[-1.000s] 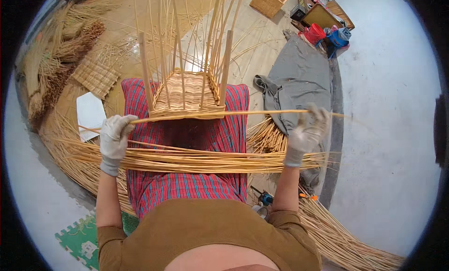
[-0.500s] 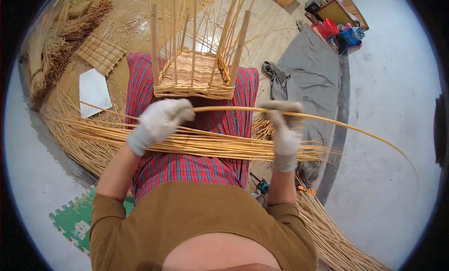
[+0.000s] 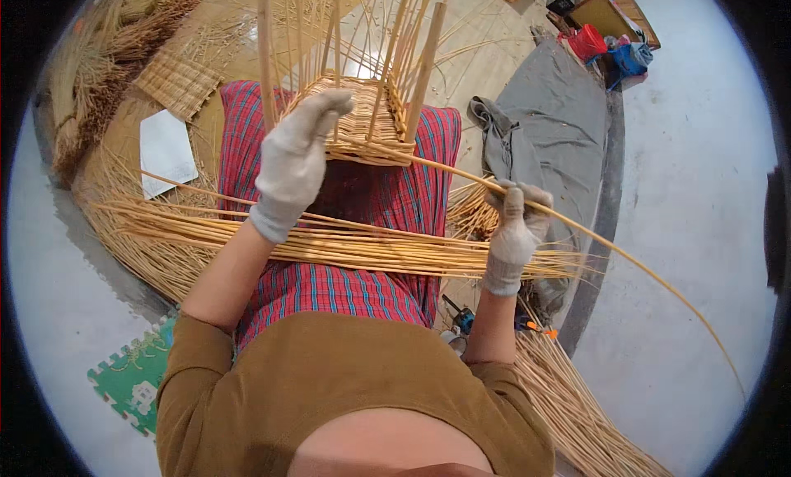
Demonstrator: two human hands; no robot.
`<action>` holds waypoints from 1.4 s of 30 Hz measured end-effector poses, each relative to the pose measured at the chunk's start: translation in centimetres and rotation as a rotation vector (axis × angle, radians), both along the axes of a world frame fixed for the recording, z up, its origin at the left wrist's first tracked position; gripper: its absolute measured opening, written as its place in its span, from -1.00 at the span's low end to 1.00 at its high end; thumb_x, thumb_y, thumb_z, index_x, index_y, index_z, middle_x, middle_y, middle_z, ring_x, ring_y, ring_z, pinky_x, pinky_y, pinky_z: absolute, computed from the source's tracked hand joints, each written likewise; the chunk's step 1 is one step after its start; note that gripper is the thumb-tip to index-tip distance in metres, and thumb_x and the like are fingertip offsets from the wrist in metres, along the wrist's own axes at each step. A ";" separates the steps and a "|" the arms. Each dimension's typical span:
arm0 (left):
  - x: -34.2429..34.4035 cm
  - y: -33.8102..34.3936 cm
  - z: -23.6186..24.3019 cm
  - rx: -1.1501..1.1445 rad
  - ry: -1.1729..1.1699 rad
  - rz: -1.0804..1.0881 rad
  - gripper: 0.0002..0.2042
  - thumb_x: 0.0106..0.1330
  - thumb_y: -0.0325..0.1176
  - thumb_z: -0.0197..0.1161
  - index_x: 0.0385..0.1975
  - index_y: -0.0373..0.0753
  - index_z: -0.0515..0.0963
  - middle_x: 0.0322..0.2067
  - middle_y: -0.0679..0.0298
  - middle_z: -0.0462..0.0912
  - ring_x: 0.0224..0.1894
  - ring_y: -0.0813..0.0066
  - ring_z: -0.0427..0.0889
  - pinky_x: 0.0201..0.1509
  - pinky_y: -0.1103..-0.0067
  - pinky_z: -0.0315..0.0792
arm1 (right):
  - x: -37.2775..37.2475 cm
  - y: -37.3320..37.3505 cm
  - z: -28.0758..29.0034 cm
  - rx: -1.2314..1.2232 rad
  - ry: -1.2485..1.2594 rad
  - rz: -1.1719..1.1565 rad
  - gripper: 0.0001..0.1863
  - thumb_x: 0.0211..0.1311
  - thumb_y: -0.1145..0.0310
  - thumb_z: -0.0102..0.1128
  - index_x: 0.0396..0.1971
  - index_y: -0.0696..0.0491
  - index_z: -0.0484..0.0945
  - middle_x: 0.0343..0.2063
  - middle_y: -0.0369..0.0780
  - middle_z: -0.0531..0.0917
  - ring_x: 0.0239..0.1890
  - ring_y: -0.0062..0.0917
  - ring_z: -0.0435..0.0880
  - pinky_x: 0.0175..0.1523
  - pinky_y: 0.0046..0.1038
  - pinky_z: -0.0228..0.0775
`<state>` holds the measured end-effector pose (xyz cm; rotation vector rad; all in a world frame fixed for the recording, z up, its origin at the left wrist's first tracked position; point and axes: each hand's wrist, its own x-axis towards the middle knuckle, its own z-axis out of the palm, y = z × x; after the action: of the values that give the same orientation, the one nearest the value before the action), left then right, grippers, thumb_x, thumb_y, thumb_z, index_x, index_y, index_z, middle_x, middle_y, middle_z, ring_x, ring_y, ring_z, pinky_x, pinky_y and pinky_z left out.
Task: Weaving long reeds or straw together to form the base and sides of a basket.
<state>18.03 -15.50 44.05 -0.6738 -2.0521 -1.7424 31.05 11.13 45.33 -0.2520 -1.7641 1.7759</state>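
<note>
A partly woven wicker basket (image 3: 375, 153) with upright stakes stands on the red plaid cloth over my lap. My gloved left hand (image 3: 292, 164) is raised at its front left, fingers pressed together beside an upright stake; what they grip, if anything, is hidden. My gloved right hand (image 3: 519, 226) pinches a long wicker rod (image 3: 610, 245) to the right of the basket. One end of this rod meets the basket's front edge, and the other curves down to the right. Below both hands, a bundle of loose wicker rods (image 3: 371, 250) lies across my lap.
A woven mat (image 3: 177, 86) and white sheet (image 3: 166, 151) lie at left near bundled stalks (image 3: 115, 73). Grey cloth (image 3: 552, 123) spreads at right, with a red bucket (image 3: 586, 42) beyond. More rods (image 3: 577, 403) lie lower right; a green foam mat (image 3: 136, 374) lies lower left.
My left hand has let go of the rod and moved up to the basket's front. My right hand has moved slightly right and down, and the rod's near end now reaches the basket.
</note>
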 end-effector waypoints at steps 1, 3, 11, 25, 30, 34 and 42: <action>-0.3 1.0 -1.0 0.001 -0.004 -0.003 -0.77 0.46 -0.51 0.08 0.06 -0.30 0.53 -0.29 0.18 0.68 -0.23 0.46 0.69 -0.11 0.53 0.59 | -0.3 0.2 -0.2 0.001 -0.004 -0.003 -0.89 0.38 0.44 0.18 -0.20 0.08 0.44 -0.25 -0.17 0.65 -0.18 -0.42 0.69 -0.11 -0.42 0.69; -0.6 3.1 -2.2 -0.212 -0.128 0.055 -0.75 0.45 -0.34 0.14 0.05 -0.18 0.55 -0.37 0.06 0.68 -0.32 0.25 0.71 -0.25 0.42 0.57 | -0.8 1.0 -0.7 -0.136 0.014 0.052 -0.89 0.38 0.45 0.17 -0.20 0.07 0.44 -0.25 -0.17 0.65 -0.18 -0.42 0.69 -0.11 -0.42 0.70; -1.8 4.8 -4.6 -0.635 -0.302 0.113 -0.63 0.42 -0.01 0.12 -0.35 -0.24 0.59 -0.50 -0.05 0.63 -0.39 -0.03 0.65 -0.33 0.22 0.44 | -6.6 6.1 -6.6 -0.330 -0.182 0.113 -0.91 0.39 0.39 0.18 -0.20 0.02 0.48 -0.28 -0.21 0.68 -0.22 -0.45 0.71 -0.17 -0.43 0.69; -2.2 6.0 -3.6 -0.800 -0.474 0.213 -0.63 0.25 0.03 0.25 -0.22 -0.18 0.62 -0.31 -0.08 0.70 -0.18 -0.08 0.68 -0.08 0.16 0.54 | -30.1 -3.4 2.0 0.808 -0.051 0.322 -0.37 0.15 0.46 0.25 0.28 0.00 0.38 0.06 -0.03 0.61 -0.04 -0.22 0.67 0.01 -0.38 0.54; -2.4 4.3 -3.6 -0.634 -0.568 0.156 -0.64 0.20 0.01 0.37 -0.27 -0.18 0.62 -0.32 0.13 0.74 -0.20 0.20 0.72 -0.10 0.37 0.52 | -27.6 3.7 -3.9 0.177 0.275 0.502 -0.45 0.40 0.36 0.03 0.35 -0.16 0.17 -0.20 -0.24 0.56 -0.30 -0.46 0.60 -0.27 -0.41 0.56; -2.1 3.1 -3.4 -0.584 -0.557 0.028 -0.75 0.19 -0.18 0.42 -0.30 -0.19 0.59 -0.33 0.26 0.76 -0.28 0.41 0.72 -0.14 0.47 0.52 | -16.5 3.9 -10.9 -0.700 -0.148 0.010 -0.74 0.52 0.27 -0.07 0.11 -0.04 0.36 -0.55 -0.39 0.34 -0.58 -0.65 0.30 -0.46 -0.55 0.35; 1.9 3.3 -2.6 -0.956 0.360 0.107 -0.11 0.15 -0.21 0.39 0.48 -0.05 0.04 0.42 0.23 0.19 0.45 0.35 0.18 0.55 0.26 -0.09 | -16.1 0.3 -7.8 -1.218 0.043 -0.105 -0.46 0.43 -0.22 -0.11 -0.48 -0.03 0.44 -0.74 -0.41 0.18 -0.71 -0.60 0.15 -0.51 -0.47 0.24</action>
<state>19.96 -12.20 41.42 -1.0037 -2.4970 -0.4308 14.93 11.43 37.52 -0.7469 -0.4135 2.5070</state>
